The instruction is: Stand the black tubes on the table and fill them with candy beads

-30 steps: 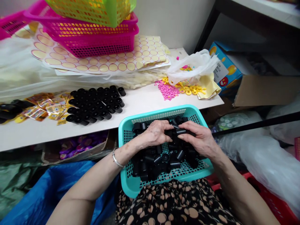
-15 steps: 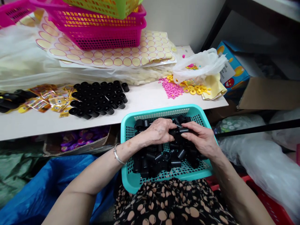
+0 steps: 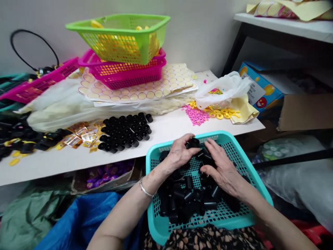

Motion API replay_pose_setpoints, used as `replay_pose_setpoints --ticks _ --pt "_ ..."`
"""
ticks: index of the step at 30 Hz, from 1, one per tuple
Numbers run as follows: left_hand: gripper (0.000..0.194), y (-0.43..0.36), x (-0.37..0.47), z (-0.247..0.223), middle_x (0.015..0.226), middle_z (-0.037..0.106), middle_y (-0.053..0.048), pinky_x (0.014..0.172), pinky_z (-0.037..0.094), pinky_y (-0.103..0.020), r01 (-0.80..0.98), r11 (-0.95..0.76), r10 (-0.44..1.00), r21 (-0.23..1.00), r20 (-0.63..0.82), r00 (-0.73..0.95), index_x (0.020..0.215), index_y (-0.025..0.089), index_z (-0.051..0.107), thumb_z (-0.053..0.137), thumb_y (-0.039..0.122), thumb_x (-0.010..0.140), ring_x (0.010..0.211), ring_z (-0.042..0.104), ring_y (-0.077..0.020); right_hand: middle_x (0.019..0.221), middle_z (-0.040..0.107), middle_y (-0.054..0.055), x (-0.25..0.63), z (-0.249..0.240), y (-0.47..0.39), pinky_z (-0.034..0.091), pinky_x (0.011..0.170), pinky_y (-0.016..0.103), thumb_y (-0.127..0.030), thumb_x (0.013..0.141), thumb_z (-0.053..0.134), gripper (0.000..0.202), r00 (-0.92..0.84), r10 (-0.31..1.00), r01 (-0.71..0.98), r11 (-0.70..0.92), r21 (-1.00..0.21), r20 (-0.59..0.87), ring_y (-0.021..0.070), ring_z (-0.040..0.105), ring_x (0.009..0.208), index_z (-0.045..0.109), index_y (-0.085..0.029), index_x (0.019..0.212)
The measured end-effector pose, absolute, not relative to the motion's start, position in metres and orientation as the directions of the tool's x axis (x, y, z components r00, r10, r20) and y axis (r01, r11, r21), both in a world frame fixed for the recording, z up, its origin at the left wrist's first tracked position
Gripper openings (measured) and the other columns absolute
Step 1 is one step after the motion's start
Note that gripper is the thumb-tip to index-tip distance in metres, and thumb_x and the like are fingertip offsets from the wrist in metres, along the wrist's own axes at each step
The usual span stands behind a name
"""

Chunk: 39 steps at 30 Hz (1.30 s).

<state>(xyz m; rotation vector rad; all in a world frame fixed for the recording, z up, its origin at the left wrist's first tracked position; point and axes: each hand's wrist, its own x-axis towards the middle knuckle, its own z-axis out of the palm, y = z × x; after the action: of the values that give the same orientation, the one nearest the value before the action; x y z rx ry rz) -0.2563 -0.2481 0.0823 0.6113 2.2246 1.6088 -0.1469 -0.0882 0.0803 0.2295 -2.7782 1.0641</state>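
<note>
A turquoise plastic basket (image 3: 262,196) rests on my lap, with many short black plastic cylinders (image 3: 209,205) loose inside. My left hand (image 3: 180,151) is over its far side, thumb and fingers closed around a black cylinder (image 3: 194,142) whose round end faces up. To the right, my right hand (image 3: 223,170) reaches in among the pieces, fingers and thumb spread apart. Black cylinders lie between its thumb and fingertips, and none is plainly gripped. On the table, a block of black cylinders (image 3: 125,133) stands upright in close rows.
Small printed packets (image 3: 83,135) and black pieces lie left on the white table (image 3: 166,130). Pink beads (image 3: 196,116) and yellow rings (image 3: 223,113) sit right, beside a plastic bag (image 3: 226,88). A green basket (image 3: 122,41) is stacked on pink ones. A blue box (image 3: 262,81) stands right.
The view has tilted up and shifted left. My left hand has lifted a black cylinder upright, and the right hand has spread its fingers and moved apart from the left.
</note>
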Motion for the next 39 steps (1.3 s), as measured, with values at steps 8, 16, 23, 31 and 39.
replay_pose_setpoints --ticks 8,16,23,31,39 --pt "0.021 -0.281 -0.359 0.082 0.093 0.061 -0.007 0.077 0.043 -0.030 0.258 0.874 0.234 0.412 0.108 -0.966 0.090 0.020 0.062 0.057 0.023 0.070 0.090 0.056 -0.0227 0.140 0.041 0.011 -0.137 0.070 -0.070 0.033 0.106 0.055 -0.042 0.084 0.057 0.041 -0.994 -0.014 -0.091 0.673 -0.734 0.110 0.0287 0.037 0.130 0.053 -0.023 0.120" --pt "0.026 -0.291 -0.392 0.083 0.091 0.058 -0.019 0.071 0.041 -0.034 0.108 0.986 0.099 0.130 0.075 -0.992 0.093 0.009 0.060 0.046 0.010 0.072 0.088 0.058 -0.0304 0.142 0.039 0.011 -0.130 0.070 -0.069 0.032 0.107 0.054 -0.039 0.084 0.057 0.042 -0.998 -0.049 -0.069 0.676 -0.734 0.048 0.0280 0.032 0.133 0.051 -0.023 0.123" --pt "0.021 -0.280 -0.385 0.103 0.102 0.056 -0.012 0.070 0.042 -0.030 0.199 0.882 0.091 0.427 0.261 -0.961 0.088 0.014 0.060 0.058 0.029 0.073 0.086 0.057 -0.0234 0.132 0.047 0.011 -0.134 0.071 -0.068 0.040 0.100 0.053 -0.030 0.086 0.055 0.034 -0.987 -0.056 -0.148 0.698 -0.701 0.153 0.0271 0.043 0.124 0.053 -0.022 0.119" --pt "0.032 -0.258 -0.301 0.125 0.069 0.060 -0.009 0.052 0.045 -0.025 -0.582 -0.160 0.400 0.797 -0.487 -0.777 0.069 0.011 0.061 0.053 0.041 0.079 0.058 0.052 -0.0123 0.092 0.058 0.008 -0.168 0.076 -0.097 0.046 0.079 0.036 -0.012 0.084 0.046 0.012 -0.940 -0.339 -0.310 0.815 -0.490 0.031 0.0212 0.052 0.089 0.056 -0.017 0.089" --pt "0.013 -0.277 -0.261 0.116 0.077 0.066 -0.008 0.076 0.051 -0.026 -0.556 -0.429 0.351 0.712 -0.435 -0.829 0.076 0.008 0.067 0.058 0.004 0.068 0.076 0.062 -0.0140 0.091 0.054 0.006 -0.199 0.058 -0.129 0.038 0.063 0.029 -0.005 0.072 0.042 0.026 -0.950 -0.295 -0.197 0.818 -0.540 -0.100 0.0179 0.053 0.078 0.051 -0.017 0.094"
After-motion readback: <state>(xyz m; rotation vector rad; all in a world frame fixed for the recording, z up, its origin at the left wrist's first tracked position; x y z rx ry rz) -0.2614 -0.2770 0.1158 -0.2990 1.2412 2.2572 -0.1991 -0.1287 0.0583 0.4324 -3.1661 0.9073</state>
